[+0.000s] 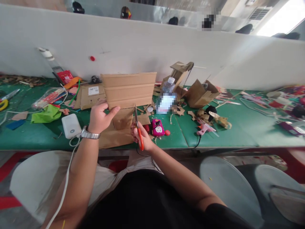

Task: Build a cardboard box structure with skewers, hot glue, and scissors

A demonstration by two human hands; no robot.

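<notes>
My left hand (101,116) grips the lower left part of a creased cardboard sheet (131,89), thumb in front, and holds it upright above the table. My right hand (143,136) is closed round the orange handles of a pair of scissors (140,135). Their blades point up and meet the sheet's lower edge; whether they are parted I cannot tell. Below the sheet hangs or lies a smaller brown cardboard piece (122,119). Under both hands a larger flat cardboard piece (114,138) rests on the table.
On the green table (176,136) stand a purple socket block (158,128), a plastic bottle (168,86) and an open cardboard box (201,93). A pink glue gun (205,128) lies to the right. At left are a white power bank (71,126) with a cable and yellow-handled scissors (4,104).
</notes>
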